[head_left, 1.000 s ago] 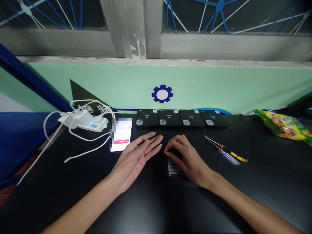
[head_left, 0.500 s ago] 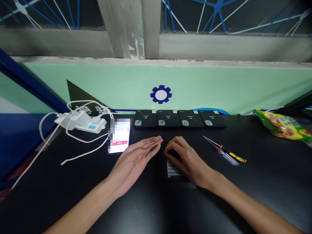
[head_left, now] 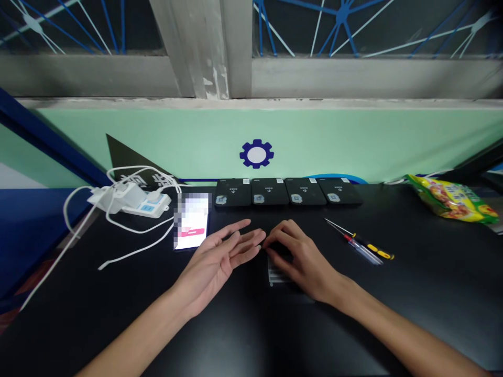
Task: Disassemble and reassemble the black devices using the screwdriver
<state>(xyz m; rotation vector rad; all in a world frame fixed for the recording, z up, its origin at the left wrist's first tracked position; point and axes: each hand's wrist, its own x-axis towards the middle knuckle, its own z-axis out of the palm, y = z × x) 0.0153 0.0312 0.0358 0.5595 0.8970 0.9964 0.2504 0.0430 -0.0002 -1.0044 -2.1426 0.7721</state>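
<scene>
My left hand (head_left: 220, 264) is open, palm turned inward and fingers stretched toward my right hand; it holds nothing. My right hand (head_left: 301, 259) lies over a flat dark device (head_left: 288, 297) with a pale striped label (head_left: 278, 273). Its thumb and fingers are pinched together at the far left corner of that device; whatever lies between the tips is hidden. The left fingertips come close to the right ones, and I cannot tell whether they touch. Much of the device is covered by the right hand and blends into the black table (head_left: 220, 340).
Several black boxes (head_left: 233, 192) stand in a row along the wall. A lit phone (head_left: 194, 225) lies left of them, near a white power strip (head_left: 151, 203) with tangled cables. Two screwdrivers (head_left: 365, 249) lie at right, and a yellow-green snack packet (head_left: 451, 201) sits farther right.
The left fingers have spread apart and moved slightly toward the right hand. My right hand keeps its pinch at the device's corner. The whole view has shifted slightly.
</scene>
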